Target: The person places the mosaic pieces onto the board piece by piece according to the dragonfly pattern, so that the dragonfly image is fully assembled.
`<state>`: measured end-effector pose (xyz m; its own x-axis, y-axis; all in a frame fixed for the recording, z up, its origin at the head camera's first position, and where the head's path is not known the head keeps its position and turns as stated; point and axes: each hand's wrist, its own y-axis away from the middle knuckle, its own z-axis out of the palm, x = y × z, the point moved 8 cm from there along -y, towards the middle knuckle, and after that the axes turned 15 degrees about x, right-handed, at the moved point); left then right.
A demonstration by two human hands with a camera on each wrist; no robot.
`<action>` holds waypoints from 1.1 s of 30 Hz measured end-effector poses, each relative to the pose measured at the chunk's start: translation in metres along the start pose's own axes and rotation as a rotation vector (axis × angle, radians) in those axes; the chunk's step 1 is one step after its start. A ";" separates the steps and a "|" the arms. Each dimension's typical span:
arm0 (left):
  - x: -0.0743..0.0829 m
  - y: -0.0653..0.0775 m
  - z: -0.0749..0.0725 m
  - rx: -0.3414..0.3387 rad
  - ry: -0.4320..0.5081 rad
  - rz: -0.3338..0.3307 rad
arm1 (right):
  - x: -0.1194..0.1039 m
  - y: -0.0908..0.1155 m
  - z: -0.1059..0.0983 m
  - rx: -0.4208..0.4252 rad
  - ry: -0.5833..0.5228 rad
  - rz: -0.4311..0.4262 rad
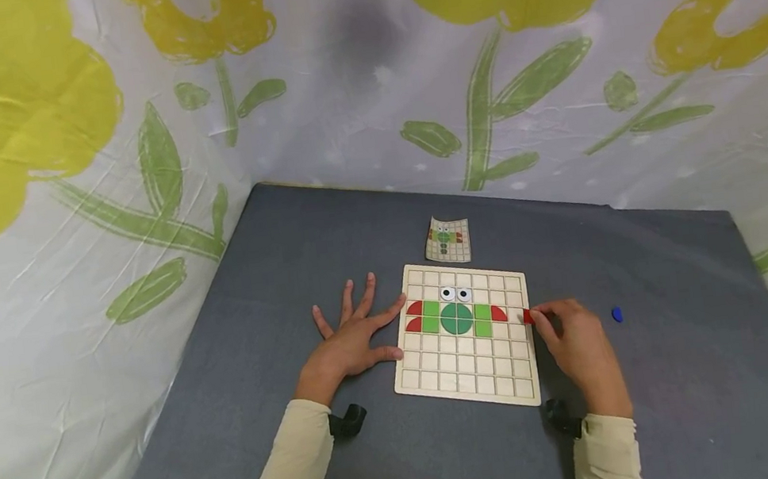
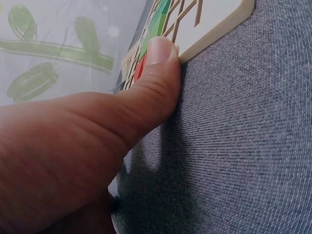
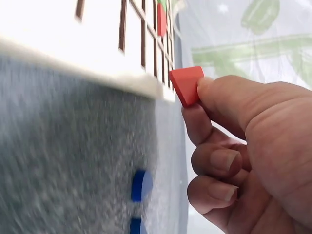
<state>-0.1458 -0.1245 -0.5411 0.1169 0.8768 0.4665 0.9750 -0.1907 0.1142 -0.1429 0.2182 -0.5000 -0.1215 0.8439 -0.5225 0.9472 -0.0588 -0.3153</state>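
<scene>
A square wooden grid board (image 1: 468, 383) lies on the table. Set in its cells are two round eye pieces (image 1: 463, 294), a dark green disc of quarter pieces (image 1: 456, 318), light green strips (image 1: 483, 321) and red quarter-round pieces (image 1: 499, 313). My left hand (image 1: 350, 347) is spread at the board's left edge, with its thumb (image 2: 161, 61) on the rim and the index fingertip at the edge higher up. At the right edge, my right hand (image 1: 578, 339) pinches a small red piece (image 3: 187, 83) between thumb and forefinger, its other fingers curled below.
Behind the board lies a pattern card (image 1: 459, 251) with a slightly curled edge, printed with a similar figure on a grid. A blue piece (image 1: 617, 315) sits on the grey tablecloth (image 1: 694, 361) to the right. A flower-printed curtain (image 1: 354, 115) surrounds the table's far sides.
</scene>
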 end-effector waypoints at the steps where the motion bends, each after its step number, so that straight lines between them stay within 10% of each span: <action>1: 0.000 0.000 0.000 -0.001 -0.001 0.000 | -0.003 0.001 0.002 -0.003 -0.010 -0.011; 33: 0.001 0.002 -0.003 0.003 0.021 0.001 | -0.029 0.006 0.026 -0.128 -0.080 -0.033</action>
<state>-0.1443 -0.1247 -0.5380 0.1144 0.8670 0.4850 0.9753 -0.1908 0.1111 -0.1411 0.1798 -0.5077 -0.1718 0.7988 -0.5765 0.9717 0.0410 -0.2328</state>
